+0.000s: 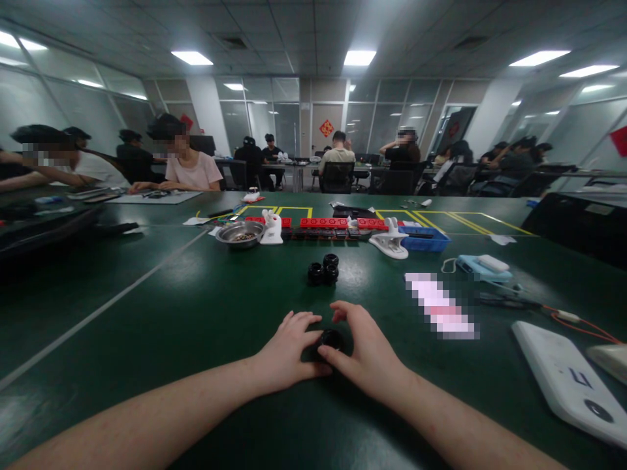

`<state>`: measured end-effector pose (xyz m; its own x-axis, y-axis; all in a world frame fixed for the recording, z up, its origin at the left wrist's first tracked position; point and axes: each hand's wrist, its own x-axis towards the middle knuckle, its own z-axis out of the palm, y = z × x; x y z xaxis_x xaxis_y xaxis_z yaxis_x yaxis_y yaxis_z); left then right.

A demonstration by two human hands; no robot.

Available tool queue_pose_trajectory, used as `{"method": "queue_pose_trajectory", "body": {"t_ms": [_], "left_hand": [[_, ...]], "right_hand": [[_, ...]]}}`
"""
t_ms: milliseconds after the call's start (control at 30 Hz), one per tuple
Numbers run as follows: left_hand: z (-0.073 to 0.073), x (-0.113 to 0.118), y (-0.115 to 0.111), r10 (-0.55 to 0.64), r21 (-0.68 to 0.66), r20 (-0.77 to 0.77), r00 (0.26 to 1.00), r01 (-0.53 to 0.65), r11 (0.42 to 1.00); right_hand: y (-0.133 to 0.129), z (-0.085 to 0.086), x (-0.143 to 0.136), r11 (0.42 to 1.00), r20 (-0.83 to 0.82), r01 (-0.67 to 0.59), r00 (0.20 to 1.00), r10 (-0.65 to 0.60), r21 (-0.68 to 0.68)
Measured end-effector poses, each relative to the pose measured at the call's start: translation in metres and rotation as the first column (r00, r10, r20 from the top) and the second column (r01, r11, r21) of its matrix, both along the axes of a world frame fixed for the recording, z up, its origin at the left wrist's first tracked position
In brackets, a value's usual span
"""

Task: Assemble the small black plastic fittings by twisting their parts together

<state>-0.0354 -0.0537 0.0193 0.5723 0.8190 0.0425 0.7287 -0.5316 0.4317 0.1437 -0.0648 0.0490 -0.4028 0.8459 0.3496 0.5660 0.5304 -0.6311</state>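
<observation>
A small black round piece (332, 339), looking like a toy wheel, sits on the green table between my two hands. My right hand (368, 346) curves round its right side, with the thumb across its front and the index finger bent behind it. At its left, my left hand (289, 347) rests low over the table with fingers stretched out, the index fingertip beside or touching the piece. Whether the left hand bears any of the grip is hard to see. Farther forward stands a cluster of similar black round pieces (324, 269), one stacked above the others.
Beyond lie a metal bowl (240, 234) of small parts, white clips (390, 239), a red strip (323, 223) and a blue tray (425, 239). On the right are a light-blue device (482, 268), cables and a white case (568, 375). Other people sit farther back.
</observation>
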Motion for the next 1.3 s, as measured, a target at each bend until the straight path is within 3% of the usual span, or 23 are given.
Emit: {"method": "queue_pose_trajectory", "body": {"t_ms": [67, 267, 533, 767, 1000, 1067, 1233, 1300], "left_hand": [[0.0005, 0.0002, -0.0003, -0.003, 0.000, 0.005, 1.000, 0.003, 1.000], [0.0040, 0.0006, -0.0012, -0.008, 0.003, 0.021, 1.000, 0.008, 1.000], [0.0018, 0.0009, -0.0011, -0.001, -0.015, 0.006, 1.000, 0.001, 1.000], [0.0026, 0.0006, -0.0011, -0.009, 0.010, 0.023, 1.000, 0.008, 1.000], [0.0002, -0.0006, -0.0008, 0.001, -0.001, 0.016, 1.000, -0.001, 1.000], [0.0006, -0.0003, -0.0012, 0.001, -0.005, 0.025, 1.000, -0.001, 1.000], [0.0026, 0.0001, -0.0011, -0.009, -0.005, 0.037, 0.999, 0.009, 1.000], [0.0025, 0.0000, -0.0008, -0.012, -0.006, 0.029, 1.000, 0.013, 1.000]], "right_hand": [[0.0003, 0.0004, 0.0000, 1.000, 0.014, -0.012, 1.000, 0.012, -0.025], [-0.0048, 0.0053, 0.0021, 0.976, -0.012, -0.216, 0.976, 0.216, -0.021], [0.0002, -0.0005, -0.0005, 1.000, 0.050, 0.007, 0.999, -0.006, -0.015], [-0.0041, 0.0042, 0.0014, 0.986, 0.029, -0.167, 0.986, 0.166, 0.022], [0.0004, 0.0036, 0.0000, 0.999, 0.056, 0.034, 0.998, -0.035, 0.008], [0.0011, 0.0038, -0.0001, 1.000, 0.082, 0.014, 0.997, -0.013, -0.007], [-0.0012, 0.0035, 0.0026, 0.985, 0.010, -0.172, 0.985, 0.172, -0.015], [-0.0016, 0.0027, 0.0031, 0.986, -0.002, -0.168, 0.986, 0.168, -0.001]]}}
